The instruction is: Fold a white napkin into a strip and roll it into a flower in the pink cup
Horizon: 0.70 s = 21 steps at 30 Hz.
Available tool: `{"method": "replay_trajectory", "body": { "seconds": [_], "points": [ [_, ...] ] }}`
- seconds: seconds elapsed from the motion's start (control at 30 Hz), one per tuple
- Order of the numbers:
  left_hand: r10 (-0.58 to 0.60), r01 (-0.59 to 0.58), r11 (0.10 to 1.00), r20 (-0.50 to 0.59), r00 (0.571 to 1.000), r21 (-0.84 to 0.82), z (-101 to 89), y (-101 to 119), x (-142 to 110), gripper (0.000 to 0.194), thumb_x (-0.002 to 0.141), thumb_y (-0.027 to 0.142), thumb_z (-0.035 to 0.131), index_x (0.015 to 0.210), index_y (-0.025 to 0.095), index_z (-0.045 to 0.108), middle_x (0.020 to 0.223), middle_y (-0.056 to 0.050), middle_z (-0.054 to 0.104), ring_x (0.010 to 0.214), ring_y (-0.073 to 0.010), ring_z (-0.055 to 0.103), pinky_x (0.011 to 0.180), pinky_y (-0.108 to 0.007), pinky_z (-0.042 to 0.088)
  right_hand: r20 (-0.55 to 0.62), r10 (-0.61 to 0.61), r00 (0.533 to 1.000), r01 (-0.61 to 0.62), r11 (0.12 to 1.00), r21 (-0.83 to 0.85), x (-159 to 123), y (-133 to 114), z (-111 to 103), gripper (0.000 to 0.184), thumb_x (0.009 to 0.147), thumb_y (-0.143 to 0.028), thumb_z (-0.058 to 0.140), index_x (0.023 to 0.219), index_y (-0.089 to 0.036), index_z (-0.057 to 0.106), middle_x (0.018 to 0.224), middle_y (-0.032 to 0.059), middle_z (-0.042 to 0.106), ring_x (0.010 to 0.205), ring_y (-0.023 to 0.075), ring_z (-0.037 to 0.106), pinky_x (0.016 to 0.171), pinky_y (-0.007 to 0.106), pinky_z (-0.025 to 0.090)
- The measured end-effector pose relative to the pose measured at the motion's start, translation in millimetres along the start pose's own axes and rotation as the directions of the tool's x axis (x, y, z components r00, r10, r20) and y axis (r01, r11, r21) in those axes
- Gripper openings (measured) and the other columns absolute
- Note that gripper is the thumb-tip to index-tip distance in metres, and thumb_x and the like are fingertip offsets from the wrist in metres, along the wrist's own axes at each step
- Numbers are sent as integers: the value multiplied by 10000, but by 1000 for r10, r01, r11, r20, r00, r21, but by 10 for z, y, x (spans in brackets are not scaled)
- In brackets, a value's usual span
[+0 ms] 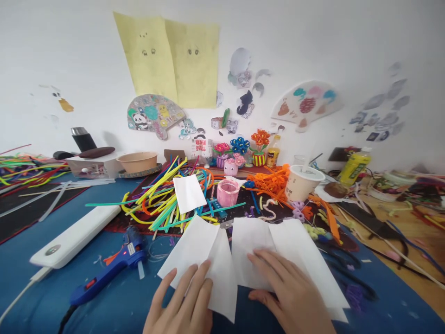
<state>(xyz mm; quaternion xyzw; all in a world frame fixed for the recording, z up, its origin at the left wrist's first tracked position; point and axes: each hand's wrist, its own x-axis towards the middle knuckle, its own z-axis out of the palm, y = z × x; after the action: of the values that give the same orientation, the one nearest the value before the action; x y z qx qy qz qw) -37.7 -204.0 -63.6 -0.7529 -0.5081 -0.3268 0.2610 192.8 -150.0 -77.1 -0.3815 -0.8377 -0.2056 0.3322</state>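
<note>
At six o'clock in the view, two creased white sheets lie side by side above a blue mat (114, 317), with a narrow gap between them. On the left sheet (200, 241) rests the left hand (186, 301), its fingers spread and its thumb out of sight. The right hand (288, 287) lies on the right sheet (294, 248), fingers loosely extended, thumb held apart from them near the lower edge. Both hands are palm down.

Taking the sheets as the clock's centre, a pink pot (227, 197) stands at twelve o'clock. At eleven, a smaller white paper (189, 194) lies over a heap of yellow and green craft stems (146, 199). An orange tangle (269, 185) and a pale cup (302, 183) sit at one. Farther out at two is a yellow-green bottle (354, 166).

Toward nine o'clock lies a blue glue gun (111, 269), with a long white device (76, 236) just beyond it. Past the pot, around twelve, blue flowers (239, 146) and orange flowers (260, 137) stand before the wall, where yellow papers (194, 74) hang at eleven.
</note>
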Motion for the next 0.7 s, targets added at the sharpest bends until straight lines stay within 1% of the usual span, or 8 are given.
{"method": "replay_trajectory", "body": {
  "seconds": [0.1, 0.2, 0.3, 0.4, 0.47, 0.57, 0.63, 0.7],
  "points": [
    [80, -77, 996, 93, 992, -41, 29, -152, 36, 343, 907, 211, 431, 1154, 262, 663, 1314, 29, 641, 1135, -158, 648, 1212, -292, 112, 25, 31, 999, -32, 999, 38, -6, 33, -13, 389, 996, -479, 402, 1071, -225, 686, 1053, 31, 725, 911, 179, 696, 753, 311, 549],
    [98, -94, 995, 106, 989, -43, 28, -296, 89, 383, 932, 178, 386, 1168, 266, 675, 1306, 27, 649, 1162, -168, 633, 1206, -306, 137, 13, 60, 998, -60, 995, 76, -26, 53, -14, 325, 1019, -352, 401, 934, -231, 691, 963, 14, 724, 856, 161, 687, 750, 295, 527],
    [69, -67, 998, 117, 991, -15, 11, -342, 111, 461, 922, 70, 331, 1201, 227, 662, 1270, -3, 676, 1150, -179, 638, 1190, -344, 185, -43, 79, 996, -77, 996, 54, -15, 5, -19, 261, 996, -354, 465, 976, -212, 684, 966, 35, 719, 884, 179, 682, 796, 309, 512],
    [53, -53, 999, 113, 992, 2, 23, -287, 99, 504, 896, 9, 312, 1234, 196, 634, 1190, -29, 718, 1097, -186, 659, 1148, -376, 243, -121, 72, 990, -70, 997, 24, 52, -198, 23, 503, 894, -551, 564, 1185, -146, 633, 1094, 106, 701, 991, 255, 669, 834, 371, 515],
    [53, -54, 999, 96, 994, 2, 48, -228, 87, 478, 908, 18, 330, 1249, 188, 619, 1124, -37, 741, 1027, -182, 679, 1109, -383, 277, -165, 71, 984, -64, 997, 50, 108, -395, 93, 616, 858, -594, 565, 1245, -116, 600, 1132, 135, 688, 1019, 280, 662, 826, 386, 524],
    [71, -70, 997, 70, 995, -10, 70, -180, 74, 412, 935, 58, 401, 1289, 164, 582, 1087, -52, 750, 961, -176, 689, 1053, -388, 311, -225, 185, 957, -147, 974, 174, 177, -631, 206, 318, 927, -277, 487, 1184, -170, 641, 1109, 104, 697, 1020, 244, 664, 872, 371, 516],
    [74, -75, 997, 68, 995, 7, 61, -203, 70, 402, 938, 70, 435, 1308, 155, 564, 1094, -51, 749, 952, -178, 691, 1013, -390, 329, -241, 247, 939, -179, 945, 273, 223, -687, 239, 335, 901, -82, 425, 1115, -184, 663, 1040, 80, 710, 977, 203, 674, 879, 336, 520],
    [61, -66, 997, 107, 992, 42, 38, -271, 71, 404, 940, 75, 416, 1297, 177, 576, 1152, -36, 733, 986, -188, 687, 977, -397, 339, -244, 297, 923, -201, 914, 353, 282, -668, 231, 396, 878, 6, 399, 1106, -185, 659, 1010, 66, 710, 961, 173, 678, 878, 292, 528]
  ]
}}
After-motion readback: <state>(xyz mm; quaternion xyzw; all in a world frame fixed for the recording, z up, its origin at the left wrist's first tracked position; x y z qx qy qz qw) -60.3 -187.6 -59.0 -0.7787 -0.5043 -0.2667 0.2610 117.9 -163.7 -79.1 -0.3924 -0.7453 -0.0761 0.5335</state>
